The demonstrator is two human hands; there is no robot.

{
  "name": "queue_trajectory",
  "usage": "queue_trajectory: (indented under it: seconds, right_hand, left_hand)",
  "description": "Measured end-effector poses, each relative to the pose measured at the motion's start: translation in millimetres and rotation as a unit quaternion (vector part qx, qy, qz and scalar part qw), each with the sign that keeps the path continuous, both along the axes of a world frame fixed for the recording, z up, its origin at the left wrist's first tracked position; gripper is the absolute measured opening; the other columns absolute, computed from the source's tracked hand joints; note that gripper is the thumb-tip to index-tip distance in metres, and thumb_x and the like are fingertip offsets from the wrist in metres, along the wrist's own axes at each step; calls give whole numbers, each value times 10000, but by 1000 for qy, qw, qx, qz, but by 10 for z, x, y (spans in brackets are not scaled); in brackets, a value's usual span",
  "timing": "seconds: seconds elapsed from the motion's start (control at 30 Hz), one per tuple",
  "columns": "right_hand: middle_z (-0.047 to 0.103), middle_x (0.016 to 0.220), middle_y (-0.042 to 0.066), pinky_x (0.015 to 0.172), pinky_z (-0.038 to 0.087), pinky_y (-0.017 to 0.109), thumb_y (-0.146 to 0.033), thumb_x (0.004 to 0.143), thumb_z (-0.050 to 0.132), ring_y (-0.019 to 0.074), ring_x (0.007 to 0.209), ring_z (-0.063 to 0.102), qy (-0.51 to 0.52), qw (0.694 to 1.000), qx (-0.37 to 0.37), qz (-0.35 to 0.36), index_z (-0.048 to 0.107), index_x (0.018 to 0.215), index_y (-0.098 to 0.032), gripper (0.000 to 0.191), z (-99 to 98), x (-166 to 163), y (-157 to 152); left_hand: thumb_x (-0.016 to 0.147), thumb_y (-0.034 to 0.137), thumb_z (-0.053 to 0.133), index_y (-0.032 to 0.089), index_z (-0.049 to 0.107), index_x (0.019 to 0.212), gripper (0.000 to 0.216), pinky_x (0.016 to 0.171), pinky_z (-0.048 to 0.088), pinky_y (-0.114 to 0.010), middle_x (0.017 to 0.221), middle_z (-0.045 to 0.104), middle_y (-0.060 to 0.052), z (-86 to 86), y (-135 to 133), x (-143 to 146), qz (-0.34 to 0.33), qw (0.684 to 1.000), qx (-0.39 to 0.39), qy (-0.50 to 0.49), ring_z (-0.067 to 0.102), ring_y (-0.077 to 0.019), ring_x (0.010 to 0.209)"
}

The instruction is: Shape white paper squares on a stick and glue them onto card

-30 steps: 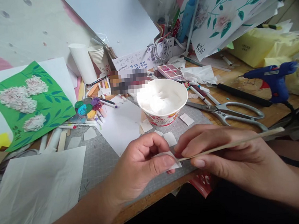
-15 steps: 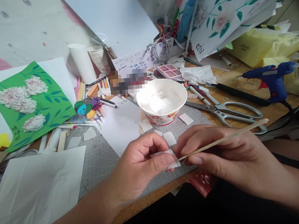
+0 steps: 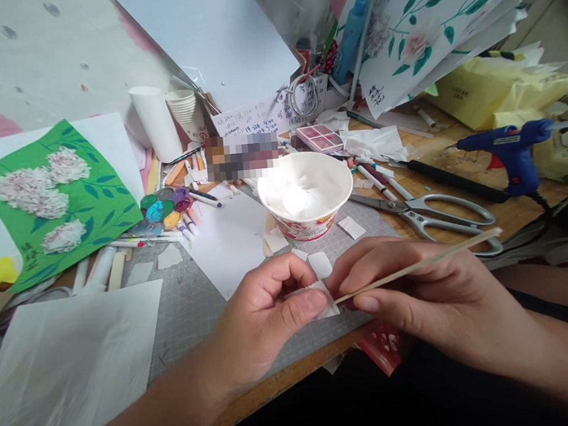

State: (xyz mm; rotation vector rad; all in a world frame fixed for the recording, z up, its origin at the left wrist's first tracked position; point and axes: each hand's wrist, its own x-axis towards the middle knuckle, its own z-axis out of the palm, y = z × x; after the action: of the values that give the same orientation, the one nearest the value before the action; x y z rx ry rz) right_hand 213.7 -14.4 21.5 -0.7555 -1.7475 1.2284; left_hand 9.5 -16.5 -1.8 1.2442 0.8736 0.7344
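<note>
Between thumb and fingers, my left hand [image 3: 277,306] pinches a small white paper square [image 3: 328,307]. My right hand [image 3: 420,287] is closed round a thin wooden stick [image 3: 418,266], which slants up to the right; its lower tip meets the edge of the paper. Both hands are over the front edge of the grey cutting mat [image 3: 184,321]. Just beyond them stands a white paper bowl [image 3: 307,198] with red print and a white inside. Loose paper squares [image 3: 320,265] lie near the bowl.
Scissors [image 3: 428,217] and a blue glue gun [image 3: 511,146] lie to the right. At left are a green picture with paper flowers [image 3: 107,188], a paint palette [image 3: 164,209] and a white sheet [image 3: 78,357]. Paper cups [image 3: 157,124] stand behind.
Very little differs. The whole view has shifted slightly, and both hands keep the same grip on the paper and the stick.
</note>
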Motion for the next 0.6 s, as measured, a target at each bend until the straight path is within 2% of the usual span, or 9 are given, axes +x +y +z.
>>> queue_trajectory:
  seconds: [0.2, 0.3, 0.37, 0.4, 0.5, 0.6]
  right_hand:
    - [715, 829, 42, 746, 550, 241, -93, 824, 647, 148, 819, 679, -9, 1000, 18, -14, 696, 833, -171, 92, -23, -19, 11]
    - [721, 823, 39, 739, 552, 242, -104, 827, 643, 148, 817, 678, -17, 999, 40, -29, 697, 828, -183, 96, -22, -27, 15]
    - [726, 826, 41, 718, 557, 241, -104, 824, 638, 151, 798, 679, -26, 997, 58, -42, 693, 830, -190, 102, -15, -35, 15]
    - [727, 814, 42, 709, 559, 240, -106, 823, 637, 154, 788, 681, -28, 996, 69, -47, 692, 828, -191, 102, -10, -41, 15]
    - [725, 771, 45, 688, 567, 232, -133, 828, 634, 163, 761, 688, -28, 993, 107, -48, 687, 818, -192, 80, 4, -67, 23]
    - [721, 763, 49, 678, 570, 224, -162, 851, 611, 161, 742, 692, -31, 991, 126, -35, 680, 822, -201, 84, 4, -98, 42]
  left_hand:
    - [885, 357, 574, 190, 523, 797, 195, 596, 345, -234, 707, 467, 36, 18, 10, 9, 1, 997, 61, 52, 404, -108, 646]
    - [895, 284, 554, 215, 516, 865, 85, 674, 377, -245, 781, 486, 24, 48, -25, -5, 69, 977, 176, 103, 455, -124, 725]
    - [888, 220, 547, 224, 489, 839, 76, 682, 378, -245, 767, 457, 26, 50, -64, -21, 130, 946, 271, 120, 456, -125, 724]
    - [886, 191, 533, 221, 474, 800, 108, 654, 372, -241, 727, 436, 31, 38, -81, -26, 139, 934, 308, 118, 446, -120, 683]
    - [858, 210, 554, 209, 464, 711, 172, 575, 339, -234, 626, 428, 37, -54, -88, -23, 104, 910, 387, 104, 439, -110, 592]
    - [844, 354, 579, 202, 506, 702, 220, 542, 338, -227, 602, 509, 20, -149, -34, 4, 71, 912, 392, 92, 484, -113, 561]
